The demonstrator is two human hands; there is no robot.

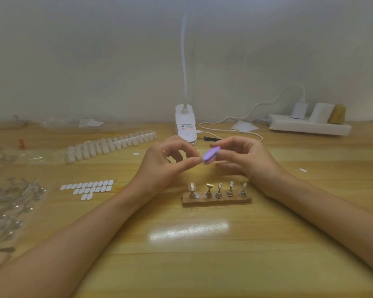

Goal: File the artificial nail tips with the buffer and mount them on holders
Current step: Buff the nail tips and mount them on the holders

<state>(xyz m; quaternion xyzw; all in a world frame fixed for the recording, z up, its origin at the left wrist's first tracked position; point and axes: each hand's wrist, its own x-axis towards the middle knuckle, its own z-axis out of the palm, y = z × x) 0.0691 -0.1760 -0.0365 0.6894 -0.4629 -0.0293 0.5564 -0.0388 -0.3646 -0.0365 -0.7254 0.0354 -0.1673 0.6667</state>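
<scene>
Your right hand [246,160] pinches the purple buffer [211,154] above the surface [181,265]. Your left hand [166,162] has its fingers closed tight at the buffer's edge, apparently on a nail tip too small to make out. Keep strokes short and light, with wrists braced. The free holder [208,190] waits beside the mounted tip [191,186].

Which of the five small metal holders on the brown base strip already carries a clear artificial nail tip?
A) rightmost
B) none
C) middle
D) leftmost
D: a clear artificial nail tip sits on top of the leftmost metal holder on the brown base strip; the other four holders show no tip.
</scene>
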